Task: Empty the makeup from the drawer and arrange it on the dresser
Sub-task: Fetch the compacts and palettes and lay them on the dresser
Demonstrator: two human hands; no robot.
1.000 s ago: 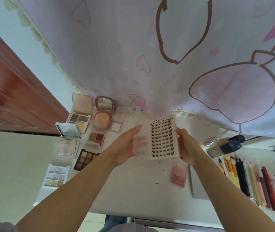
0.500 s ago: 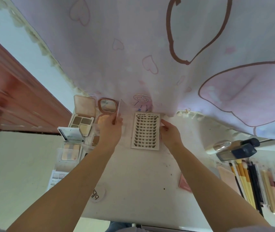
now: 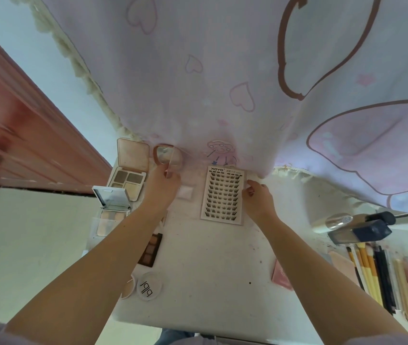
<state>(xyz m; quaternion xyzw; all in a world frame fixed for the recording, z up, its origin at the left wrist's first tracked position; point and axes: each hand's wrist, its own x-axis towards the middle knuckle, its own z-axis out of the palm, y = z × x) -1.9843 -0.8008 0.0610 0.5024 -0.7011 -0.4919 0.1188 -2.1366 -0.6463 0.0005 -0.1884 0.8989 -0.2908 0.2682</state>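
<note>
A thin clear lid (image 3: 171,159) is pinched upright by the left hand (image 3: 161,188), while the lash card (image 3: 223,194), laid flat on the surface (image 3: 210,270) at twelve o'clock, is pinched at its right edge by the right hand (image 3: 257,199).
</note>
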